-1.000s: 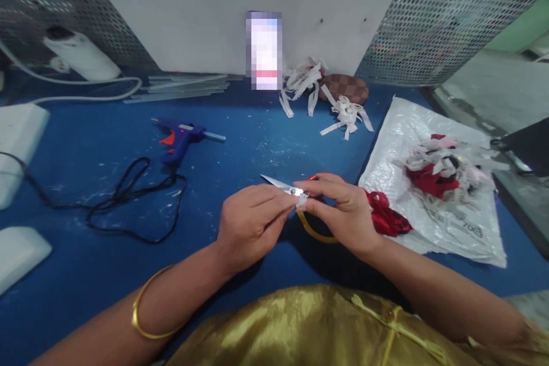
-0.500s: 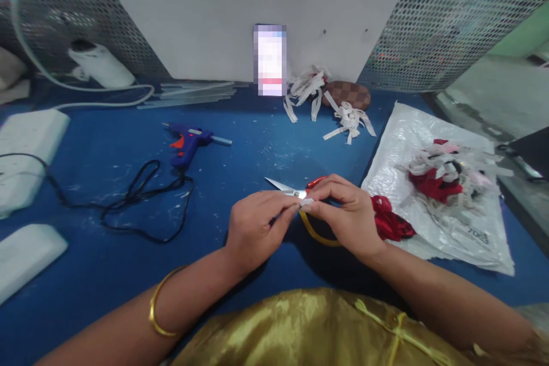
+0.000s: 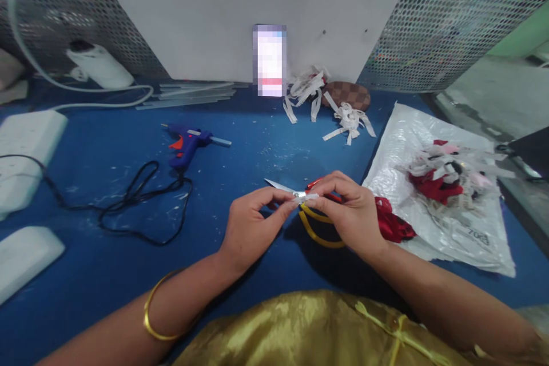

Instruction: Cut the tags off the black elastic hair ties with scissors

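Pinching small whitish strip [image 3: 310, 198] between fingertips of left hand [image 3: 249, 227] and right hand [image 3: 357, 218], beside silver-bladed scissors with red-and-yellow handles [image 3: 279, 185]. Next move likely needs light, steady pinches.

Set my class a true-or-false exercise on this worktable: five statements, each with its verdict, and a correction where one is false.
1. Both hands hold a small white piece. True: the left hand and right hand pinch the white piece.
2. The glue gun has a green trigger. False: on the glue gun, the trigger is orange.
3. The checkered case lies beside white strips. True.
4. A bangle circles the right forearm. False: the gold bangle is on the left forearm.
5. The plastic bag lies right of both hands. True.
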Tool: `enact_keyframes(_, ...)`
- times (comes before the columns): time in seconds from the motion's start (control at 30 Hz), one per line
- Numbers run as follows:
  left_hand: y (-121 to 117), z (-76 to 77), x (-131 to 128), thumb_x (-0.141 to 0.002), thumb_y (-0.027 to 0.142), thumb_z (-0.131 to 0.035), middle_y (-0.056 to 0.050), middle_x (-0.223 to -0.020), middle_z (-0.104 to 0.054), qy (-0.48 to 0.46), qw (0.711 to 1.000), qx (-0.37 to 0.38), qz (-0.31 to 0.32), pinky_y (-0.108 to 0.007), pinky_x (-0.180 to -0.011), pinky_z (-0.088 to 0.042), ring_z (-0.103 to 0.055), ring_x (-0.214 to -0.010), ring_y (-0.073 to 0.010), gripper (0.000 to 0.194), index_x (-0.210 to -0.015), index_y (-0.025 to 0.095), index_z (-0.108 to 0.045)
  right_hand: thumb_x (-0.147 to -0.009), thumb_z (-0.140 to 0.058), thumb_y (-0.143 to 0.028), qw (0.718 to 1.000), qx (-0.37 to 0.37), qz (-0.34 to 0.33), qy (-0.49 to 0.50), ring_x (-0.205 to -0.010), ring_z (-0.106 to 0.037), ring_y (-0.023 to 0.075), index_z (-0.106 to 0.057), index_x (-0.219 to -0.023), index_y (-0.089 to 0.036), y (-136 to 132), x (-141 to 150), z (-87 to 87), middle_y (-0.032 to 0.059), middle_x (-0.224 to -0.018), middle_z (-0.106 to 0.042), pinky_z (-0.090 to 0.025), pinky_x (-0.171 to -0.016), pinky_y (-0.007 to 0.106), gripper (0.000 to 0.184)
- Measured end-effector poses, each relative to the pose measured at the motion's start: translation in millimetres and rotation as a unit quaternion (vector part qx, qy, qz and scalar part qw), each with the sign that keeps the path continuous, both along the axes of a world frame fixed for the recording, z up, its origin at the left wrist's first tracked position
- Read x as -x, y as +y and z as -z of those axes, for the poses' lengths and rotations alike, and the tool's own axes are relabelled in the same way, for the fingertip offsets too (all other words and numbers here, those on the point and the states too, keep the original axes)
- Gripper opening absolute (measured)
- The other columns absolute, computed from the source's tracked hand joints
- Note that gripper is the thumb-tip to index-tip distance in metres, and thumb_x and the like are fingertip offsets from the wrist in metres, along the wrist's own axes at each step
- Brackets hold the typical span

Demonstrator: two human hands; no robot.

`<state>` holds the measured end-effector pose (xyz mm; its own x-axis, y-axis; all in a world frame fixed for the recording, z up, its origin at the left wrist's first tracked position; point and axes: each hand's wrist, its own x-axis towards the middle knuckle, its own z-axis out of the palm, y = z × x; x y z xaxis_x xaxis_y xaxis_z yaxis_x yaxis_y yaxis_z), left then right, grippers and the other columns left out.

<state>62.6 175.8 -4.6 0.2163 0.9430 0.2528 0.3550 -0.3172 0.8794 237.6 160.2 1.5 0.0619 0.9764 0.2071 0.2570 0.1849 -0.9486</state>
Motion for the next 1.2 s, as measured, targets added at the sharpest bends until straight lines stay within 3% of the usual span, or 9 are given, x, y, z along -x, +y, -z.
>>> enact_keyframes(0.27,0.3,2.1,0.8,-0.082,0.023,-0.069,0.0,-0.075,-0.075,0.01,0.998,-0.058,0.001,-0.023,-0.065,-0.054,-0.067,-0.066,-0.0133,0.006,-0.078,0.021,-0.073,-0.075,-0.076,-0.021,1.0,0.005,0.016,0.004,-0.077,-0.062,0.0154,-0.071,-0.071,-0.022,-0.5,-0.2,0.8,0.0007,-0.078,-0.066,-0.048,-0.071,0.028,0.007)
enact_keyframes(0.7,0.3,4.1,2.5,-0.082,0.02,-0.068,0.0,-0.076,-0.075,0.03,0.996,-0.083,-0.003,-0.021,-0.065,-0.053,-0.067,-0.066,-0.012,0.006,-0.081,0.02,-0.073,-0.075,-0.076,-0.022,1.0,0.01,0.019,0.017,-0.077,-0.062,0.0149,-0.07,-0.071,-0.022,-0.6,-0.1,2.3,0.0003,-0.077,-0.066,-0.047,-0.07,0.028,0.007)
enact_keyframes(1.07,2.3,-2.2,2.5,-0.086,0.018,-0.06,-0.001,-0.072,-0.074,-0.01,0.999,-0.004,0.038,-0.024,-0.065,-0.054,-0.067,-0.065,-0.0136,0.015,-0.079,0.019,-0.073,-0.075,-0.075,-0.023,0.999,0.027,0.036,0.027,-0.074,-0.06,0.0144,-0.069,-0.07,-0.021,0.4,0.3,1.8,-0.0001,-0.077,-0.066,-0.046,-0.069,0.027,0.008)
enact_keyframes(1.2,0.4,-2.8,3.4,-0.088,0.019,-0.057,-0.002,-0.074,-0.074,-0.003,0.998,-0.037,0.051,-0.023,-0.066,-0.053,-0.067,-0.067,-0.0132,0.018,-0.08,0.018,-0.073,-0.074,-0.075,-0.024,0.998,0.035,0.033,0.032,-0.075,-0.061,0.0146,-0.069,-0.071,-0.021,0.5,0.9,2.5,0.0001,-0.079,-0.066,-0.047,-0.069,0.027,0.008)
